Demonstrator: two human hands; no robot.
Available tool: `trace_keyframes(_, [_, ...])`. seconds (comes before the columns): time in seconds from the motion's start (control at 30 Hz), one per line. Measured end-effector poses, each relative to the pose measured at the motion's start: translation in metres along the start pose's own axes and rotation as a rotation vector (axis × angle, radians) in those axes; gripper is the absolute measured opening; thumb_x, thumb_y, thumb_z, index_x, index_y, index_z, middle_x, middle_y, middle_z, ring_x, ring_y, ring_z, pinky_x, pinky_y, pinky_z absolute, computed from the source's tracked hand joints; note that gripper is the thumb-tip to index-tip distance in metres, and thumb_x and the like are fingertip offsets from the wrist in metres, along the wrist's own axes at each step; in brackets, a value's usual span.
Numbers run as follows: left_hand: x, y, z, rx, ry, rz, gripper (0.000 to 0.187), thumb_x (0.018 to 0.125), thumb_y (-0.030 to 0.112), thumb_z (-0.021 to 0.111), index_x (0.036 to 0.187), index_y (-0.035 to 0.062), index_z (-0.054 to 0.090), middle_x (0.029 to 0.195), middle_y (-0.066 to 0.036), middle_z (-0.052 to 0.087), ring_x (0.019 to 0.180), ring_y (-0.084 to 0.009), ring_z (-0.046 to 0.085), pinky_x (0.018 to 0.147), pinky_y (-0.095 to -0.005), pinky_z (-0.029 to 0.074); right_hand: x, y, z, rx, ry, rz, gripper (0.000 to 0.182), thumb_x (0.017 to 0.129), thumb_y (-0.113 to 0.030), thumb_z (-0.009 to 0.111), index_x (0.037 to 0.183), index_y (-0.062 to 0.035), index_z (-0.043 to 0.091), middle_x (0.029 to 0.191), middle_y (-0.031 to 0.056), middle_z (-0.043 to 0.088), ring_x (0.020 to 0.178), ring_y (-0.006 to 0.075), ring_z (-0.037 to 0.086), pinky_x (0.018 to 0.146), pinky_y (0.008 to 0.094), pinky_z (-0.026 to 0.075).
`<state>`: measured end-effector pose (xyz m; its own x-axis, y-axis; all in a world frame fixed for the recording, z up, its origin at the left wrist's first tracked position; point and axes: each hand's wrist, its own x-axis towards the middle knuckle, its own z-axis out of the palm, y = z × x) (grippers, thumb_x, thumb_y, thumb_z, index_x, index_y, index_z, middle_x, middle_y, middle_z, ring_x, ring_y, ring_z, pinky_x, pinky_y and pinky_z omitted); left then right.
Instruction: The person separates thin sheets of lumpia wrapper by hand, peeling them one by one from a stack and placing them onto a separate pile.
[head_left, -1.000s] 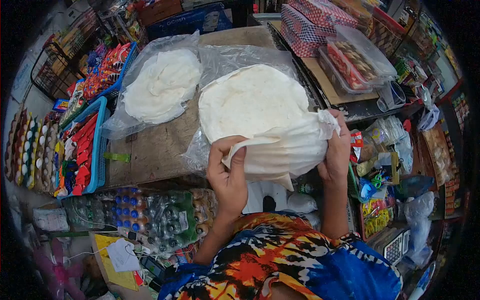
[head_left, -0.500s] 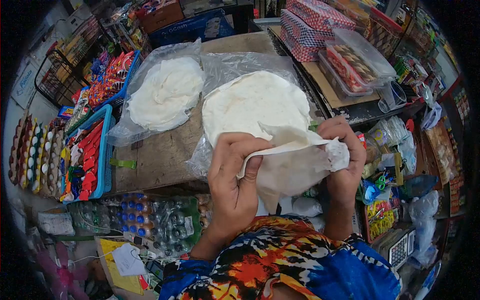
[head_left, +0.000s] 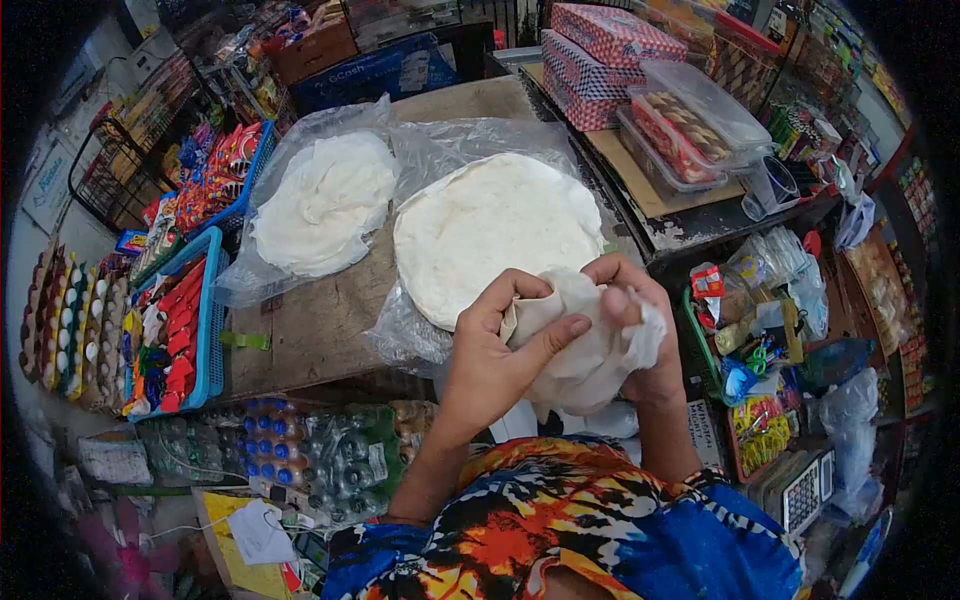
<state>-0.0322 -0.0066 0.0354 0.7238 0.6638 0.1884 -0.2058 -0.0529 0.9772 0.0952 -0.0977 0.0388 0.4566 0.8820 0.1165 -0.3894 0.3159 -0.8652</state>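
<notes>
Bunching that thin white wrapper sheet [head_left: 590, 345] up between both hands, your left hand [head_left: 497, 362] has its fingers [head_left: 548, 337] curled around the near side with the thumb laid flat across the front, and your right hand [head_left: 640, 330] has its fingers pinched down over the top and far edge. So both sets are pressed closed onto the sheet, not spread. The sheet sits in the air between your palms, just in front of your chest and just this side of the desk edge.

If you're peeling and folding one sheet at a time, I'd say keep the grip light. This stuff looks paper-thin, soft and a bit floury, the kind that tears if you squeeze the creases hard. Let the thumbs guide the fold instead of crushing it.

Just beyond your fingers is the round flat stack of wrappers [head_left: 495, 230], matte white, lying on a crinkly clear plastic bag [head_left: 440, 145] on the worn wooden desk [head_left: 310, 310]. Further out to the left of your left hand there's a second pile [head_left: 325, 200], rumpled and wavy, in its own clear bag. Off past your right hand sit clear lidded containers [head_left: 695, 125] and checkered boxes [head_left: 600, 45]; blue baskets [head_left: 205, 320] of snack packets sit far left.
</notes>
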Motion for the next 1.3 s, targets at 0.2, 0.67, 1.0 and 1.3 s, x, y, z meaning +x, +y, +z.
trace_keyframes(0.2, [-0.001,0.005,0.001,0.052,0.104,-0.014,0.015,0.085,0.011,0.073,0.090,-0.0008,0.064,0.076,0.000,0.064,0.074,-0.0045,0.055,0.069,-0.0217,0.046,0.001,0.002,-0.002,-0.199,0.133,-0.181,0.014,0.085,-0.009,0.070,0.090,-0.0050,0.057,0.078,-0.0044,0.056,0.074,0.0029,0.051,0.065,0.0186,0.040])
trace_keyframes(0.67, [-0.004,-0.030,-0.025,-0.226,0.608,0.271,0.013,0.096,0.017,0.060,0.096,0.0051,0.057,0.086,0.001,0.060,0.078,-0.0058,0.054,0.072,-0.0213,0.044,0.011,0.004,-0.036,0.111,0.294,-0.124,0.017,0.096,-0.023,0.061,0.096,-0.0067,0.056,0.087,0.0008,0.060,0.078,0.0099,0.060,0.072,0.0260,0.052])
trace_keyframes(1.0, [-0.005,-0.032,-0.021,-0.185,0.326,0.183,0.010,0.099,0.008,0.047,0.103,0.0030,0.055,0.097,-0.001,0.055,0.089,-0.0066,0.048,0.082,-0.0200,0.037,0.002,0.020,-0.008,0.050,0.072,0.038,0.025,0.099,-0.027,0.053,0.105,-0.0030,0.056,0.094,0.0013,0.056,0.085,0.0091,0.056,0.076,0.0248,0.048])
trace_keyframes(1.3, [-0.011,-0.026,-0.024,-0.445,0.172,0.064,0.016,0.101,0.017,0.045,0.103,0.0039,0.054,0.092,-0.001,0.051,0.088,-0.0060,0.047,0.080,-0.0196,0.037,-0.004,0.002,-0.001,-0.592,-0.178,-0.040,0.022,0.087,-0.020,0.070,0.096,-0.0022,0.062,0.086,0.0004,0.061,0.080,0.0071,0.054,0.072,0.0216,0.043])
